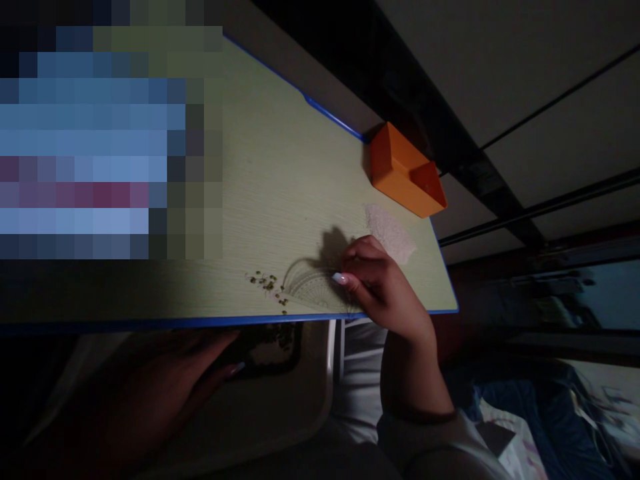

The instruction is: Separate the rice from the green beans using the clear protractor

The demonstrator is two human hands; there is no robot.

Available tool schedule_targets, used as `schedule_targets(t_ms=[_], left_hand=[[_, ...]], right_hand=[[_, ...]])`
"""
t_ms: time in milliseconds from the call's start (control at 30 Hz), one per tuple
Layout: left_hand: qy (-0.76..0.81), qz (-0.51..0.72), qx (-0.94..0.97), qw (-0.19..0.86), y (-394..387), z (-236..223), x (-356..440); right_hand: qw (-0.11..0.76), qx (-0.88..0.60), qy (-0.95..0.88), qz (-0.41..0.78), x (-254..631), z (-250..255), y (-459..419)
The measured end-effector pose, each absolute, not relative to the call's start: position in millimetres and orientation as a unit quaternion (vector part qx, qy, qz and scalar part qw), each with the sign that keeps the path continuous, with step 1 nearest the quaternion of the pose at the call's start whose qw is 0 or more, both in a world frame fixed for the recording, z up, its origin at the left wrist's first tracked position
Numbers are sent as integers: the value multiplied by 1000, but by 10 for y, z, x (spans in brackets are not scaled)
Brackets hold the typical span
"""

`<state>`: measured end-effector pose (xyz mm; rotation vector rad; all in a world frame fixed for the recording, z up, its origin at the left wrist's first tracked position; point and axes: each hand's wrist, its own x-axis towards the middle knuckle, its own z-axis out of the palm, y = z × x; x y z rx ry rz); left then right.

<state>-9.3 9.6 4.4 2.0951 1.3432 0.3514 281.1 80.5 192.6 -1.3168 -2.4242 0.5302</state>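
My right hand [380, 287] pinches a clear semicircular protractor [313, 290] that lies near the blue front edge of the pale table. Just left of the protractor, several small green beans [270, 281] are scattered, with a few close to its tip. Beyond my right hand lies a spread of whitish grains [393, 233], which look like rice. In shadow below the table edge, my left hand [195, 370] has its thumb and a finger at a dark-rimmed container [295, 357] with more beans in it. Its grip is partly lost in the dark.
An orange open box [405, 180] stands at the table's far right edge. Under the table edge is a pale basin or stool-like surface [320, 393]. A blurred-out patch hides the upper left. Dark blue cloth and a white bag [515, 433] lie at lower right.
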Motion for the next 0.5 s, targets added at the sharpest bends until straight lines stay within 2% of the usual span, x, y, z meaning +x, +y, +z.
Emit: schedule_targets(t_ms=[100,500], left_hand=[[507,91,803,298,96,43,-101],[500,99,803,310,123,73,-89]], right_hand=[[163,-461,-851,189,2806,1914,815],[147,-452,-855,206,2792,1898,814]])
